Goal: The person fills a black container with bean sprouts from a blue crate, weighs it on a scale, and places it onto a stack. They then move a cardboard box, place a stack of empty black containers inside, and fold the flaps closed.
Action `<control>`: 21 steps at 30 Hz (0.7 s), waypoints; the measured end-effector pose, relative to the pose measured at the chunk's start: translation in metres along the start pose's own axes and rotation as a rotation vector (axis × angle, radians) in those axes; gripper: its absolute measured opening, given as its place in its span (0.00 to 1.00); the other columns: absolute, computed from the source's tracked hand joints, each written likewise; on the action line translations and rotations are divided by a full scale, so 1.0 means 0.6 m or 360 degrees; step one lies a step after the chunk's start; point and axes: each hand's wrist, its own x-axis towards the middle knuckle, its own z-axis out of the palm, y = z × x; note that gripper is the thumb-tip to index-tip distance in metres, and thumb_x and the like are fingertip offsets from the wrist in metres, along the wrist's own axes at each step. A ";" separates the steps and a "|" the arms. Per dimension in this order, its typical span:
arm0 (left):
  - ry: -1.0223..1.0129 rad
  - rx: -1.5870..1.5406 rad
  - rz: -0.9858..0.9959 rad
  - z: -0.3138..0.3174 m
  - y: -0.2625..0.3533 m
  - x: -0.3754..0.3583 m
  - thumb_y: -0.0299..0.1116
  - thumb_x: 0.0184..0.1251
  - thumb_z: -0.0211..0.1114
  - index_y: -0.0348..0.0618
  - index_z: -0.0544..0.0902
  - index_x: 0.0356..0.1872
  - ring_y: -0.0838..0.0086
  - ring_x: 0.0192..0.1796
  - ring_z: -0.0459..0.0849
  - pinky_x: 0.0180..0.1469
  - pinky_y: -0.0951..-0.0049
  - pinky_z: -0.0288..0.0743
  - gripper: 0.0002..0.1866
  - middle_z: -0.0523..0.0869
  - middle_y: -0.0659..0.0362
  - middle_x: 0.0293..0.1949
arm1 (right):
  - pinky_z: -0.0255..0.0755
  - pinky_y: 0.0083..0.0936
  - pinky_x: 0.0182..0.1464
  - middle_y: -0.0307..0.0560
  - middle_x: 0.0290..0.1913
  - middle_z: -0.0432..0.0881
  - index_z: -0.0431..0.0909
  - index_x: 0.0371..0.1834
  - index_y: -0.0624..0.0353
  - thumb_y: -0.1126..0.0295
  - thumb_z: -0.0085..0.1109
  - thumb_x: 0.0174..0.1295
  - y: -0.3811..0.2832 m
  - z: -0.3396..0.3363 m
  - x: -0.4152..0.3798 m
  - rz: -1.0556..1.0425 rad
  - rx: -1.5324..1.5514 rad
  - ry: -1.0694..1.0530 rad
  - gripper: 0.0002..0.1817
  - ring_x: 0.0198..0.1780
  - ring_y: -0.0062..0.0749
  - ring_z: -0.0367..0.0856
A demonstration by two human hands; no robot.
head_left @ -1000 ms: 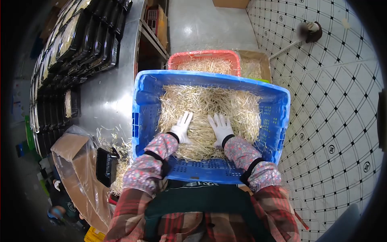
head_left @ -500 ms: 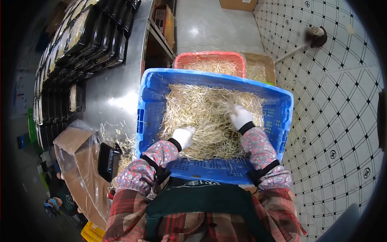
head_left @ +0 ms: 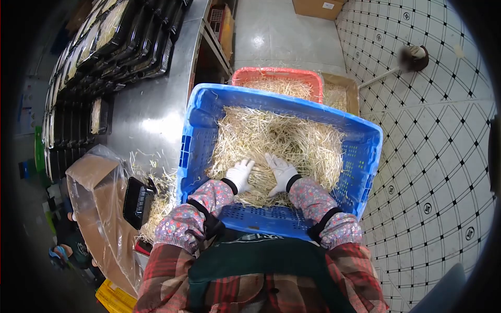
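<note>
Pale bean sprouts [head_left: 308,148] lie heaped in a blue plastic crate [head_left: 287,99] in front of me. My left hand [head_left: 239,175], in a white glove, rests on the near part of the heap with its fingers extended. Close to its right, my right hand [head_left: 282,172], gloved the same way, lies on the sprouts with fingers spread. Both hands press against the heap's surface, and neither has a bunch gripped. A darker hollow shows in the sprouts beyond my hands.
Stacked black trays [head_left: 130,52] of sprouts stand on a metal table [head_left: 138,112] at left. Nearer are one black tray [head_left: 138,202], loose sprouts and a plastic-wrapped cardboard box [head_left: 94,175]. Behind the crate sits a red basket [head_left: 316,83]; a long-handled tool [head_left: 383,74] lies right.
My right hand has come left and nearer to me, beside my left hand, and its fingers have spread. My left hand's fingers have straightened out over the sprouts.
</note>
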 end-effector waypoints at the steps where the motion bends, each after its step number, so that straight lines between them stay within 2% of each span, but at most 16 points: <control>1: -0.0090 -0.0062 -0.0189 0.004 -0.003 0.000 0.39 0.42 0.74 0.43 0.66 0.63 0.52 0.53 0.80 0.53 0.57 0.76 0.42 0.76 0.47 0.54 | 0.63 0.36 0.67 0.70 0.68 0.63 0.34 0.78 0.56 0.46 0.74 0.41 -0.001 0.010 0.004 0.0072 0.0088 -0.0043 0.68 0.67 0.57 0.66; 2: -0.0177 -0.0122 -0.0376 0.006 -0.006 0.003 0.40 0.43 0.74 0.42 0.64 0.64 0.52 0.53 0.80 0.53 0.58 0.76 0.44 0.77 0.45 0.53 | 0.62 0.36 0.68 0.71 0.69 0.61 0.31 0.78 0.55 0.46 0.74 0.41 0.000 0.019 0.008 0.0143 0.0173 -0.0084 0.69 0.68 0.57 0.65; 3: -0.0319 -0.0204 -0.0383 0.008 -0.010 0.008 0.40 0.46 0.72 0.39 0.70 0.59 0.51 0.50 0.82 0.51 0.58 0.77 0.36 0.82 0.42 0.46 | 0.66 0.36 0.65 0.68 0.68 0.64 0.39 0.78 0.55 0.51 0.71 0.46 -0.008 0.007 0.010 0.0277 0.0244 -0.0253 0.61 0.66 0.54 0.68; 4: -0.0315 -0.0200 -0.0379 0.013 -0.013 0.012 0.40 0.46 0.72 0.39 0.70 0.59 0.51 0.50 0.82 0.51 0.58 0.77 0.36 0.82 0.42 0.46 | 0.66 0.36 0.65 0.68 0.68 0.64 0.39 0.78 0.55 0.51 0.71 0.46 -0.001 0.016 0.012 0.0279 0.0242 -0.0248 0.61 0.66 0.54 0.68; 6: -0.0317 -0.0174 -0.0342 0.022 -0.017 0.015 0.38 0.48 0.69 0.38 0.75 0.51 0.50 0.43 0.85 0.46 0.55 0.78 0.27 0.85 0.42 0.37 | 0.71 0.35 0.60 0.62 0.63 0.72 0.51 0.76 0.54 0.59 0.66 0.51 0.019 0.041 0.012 0.0424 0.0201 -0.0232 0.49 0.61 0.48 0.75; 7: -0.0250 -0.0160 -0.0284 0.020 -0.010 0.009 0.33 0.51 0.65 0.38 0.77 0.43 0.49 0.40 0.86 0.44 0.53 0.78 0.18 0.86 0.43 0.33 | 0.73 0.36 0.56 0.56 0.58 0.78 0.62 0.70 0.54 0.65 0.59 0.55 0.008 -0.008 -0.004 0.0466 0.0237 -0.0254 0.36 0.55 0.44 0.80; 8: -0.0251 -0.0160 -0.0285 0.021 -0.004 0.007 0.33 0.51 0.65 0.38 0.77 0.43 0.49 0.40 0.86 0.44 0.53 0.78 0.18 0.86 0.43 0.33 | 0.73 0.36 0.56 0.56 0.58 0.78 0.62 0.70 0.54 0.65 0.59 0.55 0.018 -0.013 -0.007 0.0465 0.0238 -0.0254 0.36 0.55 0.44 0.80; 10: -0.0178 -0.0100 -0.0166 0.009 0.017 0.005 0.30 0.53 0.61 0.39 0.77 0.43 0.50 0.39 0.86 0.42 0.53 0.79 0.15 0.86 0.43 0.33 | 0.75 0.36 0.54 0.52 0.57 0.80 0.66 0.67 0.52 0.66 0.57 0.56 0.041 -0.027 -0.019 0.0351 0.0161 -0.0019 0.31 0.54 0.45 0.81; 11: -0.0135 -0.0064 -0.0114 -0.006 0.026 0.002 0.27 0.54 0.60 0.39 0.76 0.40 0.50 0.37 0.86 0.39 0.54 0.79 0.11 0.86 0.44 0.32 | 0.75 0.37 0.52 0.52 0.55 0.81 0.71 0.63 0.50 0.66 0.55 0.59 0.050 -0.038 -0.027 0.0395 0.0155 0.0060 0.26 0.52 0.46 0.81; 13: -0.0036 -0.0006 -0.0036 -0.002 0.001 -0.018 0.27 0.53 0.60 0.39 0.76 0.39 0.50 0.36 0.86 0.38 0.54 0.78 0.11 0.85 0.45 0.31 | 0.76 0.39 0.50 0.53 0.51 0.82 0.74 0.60 0.48 0.63 0.56 0.60 0.093 -0.079 -0.038 0.0498 0.0247 0.0118 0.23 0.51 0.47 0.81; 15: 0.0033 0.0140 0.0029 -0.001 -0.028 -0.037 0.26 0.51 0.61 0.40 0.76 0.36 0.52 0.33 0.86 0.35 0.55 0.78 0.10 0.84 0.47 0.29 | 0.76 0.39 0.52 0.55 0.50 0.82 0.76 0.58 0.49 0.60 0.55 0.63 0.161 -0.094 -0.052 0.0643 0.0358 0.0349 0.20 0.51 0.49 0.81; 16: 0.0076 0.0136 0.0083 -0.012 -0.027 -0.048 0.27 0.51 0.63 0.42 0.75 0.35 0.54 0.34 0.86 0.34 0.57 0.79 0.10 0.83 0.49 0.29 | 0.75 0.39 0.54 0.56 0.51 0.82 0.77 0.58 0.50 0.57 0.51 0.66 0.099 -0.186 -0.072 0.1004 0.0395 0.0244 0.19 0.52 0.50 0.81; 18: -0.0181 0.0228 0.0110 -0.025 -0.011 -0.046 0.37 0.49 0.70 0.43 0.74 0.53 0.55 0.44 0.84 0.40 0.56 0.78 0.28 0.84 0.49 0.41 | 0.74 0.38 0.56 0.57 0.53 0.81 0.76 0.58 0.51 0.56 0.50 0.67 0.098 -0.183 -0.048 0.0678 0.0434 0.0563 0.20 0.54 0.51 0.79; 19: -0.0174 0.0229 0.0109 -0.027 0.003 -0.041 0.37 0.49 0.70 0.43 0.74 0.53 0.55 0.44 0.84 0.40 0.56 0.78 0.28 0.84 0.49 0.41 | 0.73 0.37 0.57 0.58 0.55 0.80 0.75 0.59 0.52 0.59 0.53 0.66 0.072 -0.185 -0.023 0.0584 0.0584 0.0554 0.20 0.55 0.52 0.78; 20: -0.0139 0.0171 0.0113 -0.028 0.018 -0.037 0.39 0.48 0.72 0.44 0.71 0.59 0.54 0.51 0.81 0.46 0.55 0.76 0.34 0.81 0.48 0.47 | 0.73 0.37 0.57 0.59 0.55 0.79 0.73 0.61 0.53 0.62 0.54 0.65 0.038 -0.182 -0.010 0.0557 0.0626 0.0513 0.21 0.56 0.52 0.77; 21: -0.0103 0.0115 0.0117 -0.029 0.026 -0.036 0.41 0.47 0.73 0.44 0.68 0.65 0.53 0.58 0.78 0.53 0.55 0.75 0.40 0.79 0.47 0.54 | 0.72 0.38 0.58 0.59 0.54 0.79 0.68 0.65 0.53 0.64 0.53 0.65 0.038 -0.129 0.016 0.0368 0.0519 0.0480 0.24 0.57 0.52 0.76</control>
